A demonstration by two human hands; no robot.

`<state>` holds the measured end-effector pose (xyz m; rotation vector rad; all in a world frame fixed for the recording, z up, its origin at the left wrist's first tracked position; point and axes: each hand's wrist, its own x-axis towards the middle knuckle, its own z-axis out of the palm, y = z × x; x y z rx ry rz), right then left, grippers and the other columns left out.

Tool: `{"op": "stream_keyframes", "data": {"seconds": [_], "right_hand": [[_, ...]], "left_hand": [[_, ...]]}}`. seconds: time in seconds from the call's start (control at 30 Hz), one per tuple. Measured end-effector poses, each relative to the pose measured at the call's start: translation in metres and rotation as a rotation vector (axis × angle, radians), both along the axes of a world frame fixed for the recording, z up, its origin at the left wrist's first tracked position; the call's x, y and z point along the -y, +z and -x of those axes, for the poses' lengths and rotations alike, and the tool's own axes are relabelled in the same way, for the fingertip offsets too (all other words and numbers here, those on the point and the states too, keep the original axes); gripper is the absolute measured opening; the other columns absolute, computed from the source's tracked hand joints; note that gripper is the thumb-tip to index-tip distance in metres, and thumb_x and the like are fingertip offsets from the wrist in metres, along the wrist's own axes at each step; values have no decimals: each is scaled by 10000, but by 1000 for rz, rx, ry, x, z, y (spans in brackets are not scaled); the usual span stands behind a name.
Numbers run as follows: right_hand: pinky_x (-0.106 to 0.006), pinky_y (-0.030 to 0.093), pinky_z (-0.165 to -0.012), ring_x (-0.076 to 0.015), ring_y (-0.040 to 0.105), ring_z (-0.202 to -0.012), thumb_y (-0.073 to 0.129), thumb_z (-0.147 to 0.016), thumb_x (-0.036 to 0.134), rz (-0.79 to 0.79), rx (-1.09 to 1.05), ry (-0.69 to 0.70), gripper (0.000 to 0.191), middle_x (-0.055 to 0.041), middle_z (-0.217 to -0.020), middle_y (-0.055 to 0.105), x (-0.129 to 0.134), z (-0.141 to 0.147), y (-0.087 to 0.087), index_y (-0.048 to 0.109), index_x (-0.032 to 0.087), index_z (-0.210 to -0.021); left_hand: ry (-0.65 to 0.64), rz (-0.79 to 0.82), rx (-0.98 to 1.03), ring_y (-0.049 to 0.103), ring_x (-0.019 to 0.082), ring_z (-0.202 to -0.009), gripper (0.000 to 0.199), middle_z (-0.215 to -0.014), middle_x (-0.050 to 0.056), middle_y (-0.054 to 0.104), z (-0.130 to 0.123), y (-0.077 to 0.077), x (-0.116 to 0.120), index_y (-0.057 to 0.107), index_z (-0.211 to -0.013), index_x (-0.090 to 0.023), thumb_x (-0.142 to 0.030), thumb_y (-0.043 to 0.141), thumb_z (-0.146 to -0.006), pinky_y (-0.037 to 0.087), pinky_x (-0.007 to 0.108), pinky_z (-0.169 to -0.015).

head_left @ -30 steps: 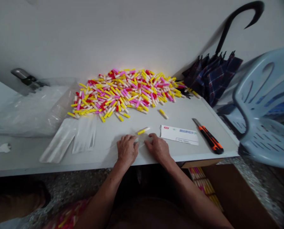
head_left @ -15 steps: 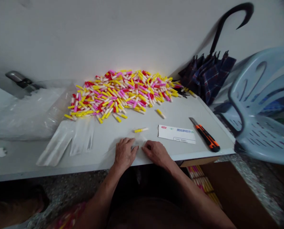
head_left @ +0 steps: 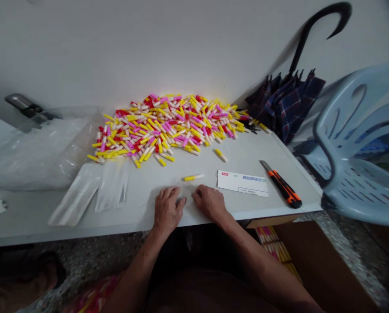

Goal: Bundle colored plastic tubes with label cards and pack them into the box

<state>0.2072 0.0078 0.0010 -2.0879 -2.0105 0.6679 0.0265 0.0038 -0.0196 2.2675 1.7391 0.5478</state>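
Observation:
My left hand (head_left: 168, 208) rests on the white table (head_left: 194, 217) near its front edge, thumb apart from the fingers, nothing seen in it. To its right my right hand (head_left: 210, 202) lies with fingers curled in; whether anything is inside is hidden. Just beyond both hands is a single yellow-capped tube (head_left: 193, 178). A second loose yellow-capped tube (head_left: 220, 155) lies closer to the big pile of yellow, red and pink capped tubes (head_left: 168, 126) by the wall. A torn white card (head_left: 242, 183) sits right of my right hand.
An orange and black cutter (head_left: 285, 188) lies at the right, blade out. Clear plastic sleeves (head_left: 75, 195) and a plastic bag (head_left: 41, 152) are at the left. A folded umbrella (head_left: 284, 102) and blue chair (head_left: 354, 143) stand right. Below is an open box (head_left: 325, 265) of tubes.
My hands have moved slightly apart. My right hand has shifted a little forward, and my left hand a little left.

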Motion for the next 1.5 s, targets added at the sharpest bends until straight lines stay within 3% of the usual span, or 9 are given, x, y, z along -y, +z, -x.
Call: {"op": "stream_keyframes", "data": {"seconds": [0.13, 0.3, 0.4, 0.5, 0.73, 1.0, 1.13, 1.3, 1.5], "right_hand": [[-311, 430, -744, -242, 733, -866, 571, -1017, 389, -10, -35, 3, 233, -93, -968, 794, 14, 4, -1, 717, 213, -976], [-296, 441, -733, -224, 709, -826, 651, -976, 354, -76, -206, -66, 319, -56, -908, 770, 18, -5, -6, 638, 193, -1251], [-284, 458, -755, -196, 694, -825, 645, -980, 321, -154, -270, -66, 374, -54, -996, 760, 19, -11, -11, 616, 196, -1331], [-286, 451, -749, -198, 701, -839, 639, -989, 333, -155, -189, -53, 282, -62, -1049, 760, 20, -11, -13, 692, 222, -1243], [-289, 412, -703, -204, 710, -847, 681, -972, 351, -123, -105, -30, 177, -52, -1031, 780, 18, -12, -12, 737, 221, -1077], [-289, 413, -713, -197, 707, -859, 689, -970, 345, -122, -136, -19, 177, -47, -1036, 783, 16, -14, -12, 731, 221, -1088], [-287, 420, -721, -193, 705, -858, 691, -967, 354, -127, -149, -22, 189, -49, -1053, 784, 17, -14, -13, 737, 231, -1103], [-285, 429, -741, -193, 700, -870, 686, -971, 366, -124, -153, -8, 197, -59, -1066, 787, 17, -16, -14, 741, 234, -1106], [-283, 416, -734, -195, 701, -883, 680, -976, 382, -112, -144, -8, 199, -56, -1060, 785, 17, -16, -12, 741, 238, -1099]], "left_hand": [[-20, 43, -86, 581, 303, -1150, 291, -1220, 93, 701, -7, 8, -2, 706, -1239, -249, -318, 594, -979, 461, 441, -967], [-37, 114, -57, 603, 278, -1107, 119, -1115, 70, 724, -11, 15, -9, 735, -998, -239, -277, 630, -955, 454, 426, -932], [-32, 151, -57, 596, 280, -1154, 197, -1178, 64, 726, -12, 19, -10, 734, -1127, -248, -277, 650, -951, 447, 427, -953], [-43, 146, -121, 588, 279, -1162, 261, -1221, 61, 709, -15, 23, -8, 723, -1211, -276, -291, 641, -963, 447, 421, -941], [2, 122, -121, 595, 289, -1160, 161, -1204, 54, 707, -25, 18, -7, 719, -1099, -241, -265, 654, -953, 448, 443, -923], [-35, 138, -39, 623, 287, -1074, 70, -1019, 49, 742, -28, 16, -22, 685, -980, -221, -212, 687, -911, 444, 421, -884], [-123, 43, -6, 621, 274, -1021, 130, -1003, 42, 757, -26, 8, -16, 742, -1017, -251, -210, 640, -949, 446, 414, -881], [-99, -66, 77, 621, 268, -981, 181, -1003, 39, 769, -21, -4, -8, 779, -976, -254, -279, 600, -994, 453, 417, -901], [-125, 169, 25, 653, 248, -979, 191, -982, 37, 775, -22, 18, -22, 778, -918, -252, -245, 593, -965, 465, 366, -875]]}}
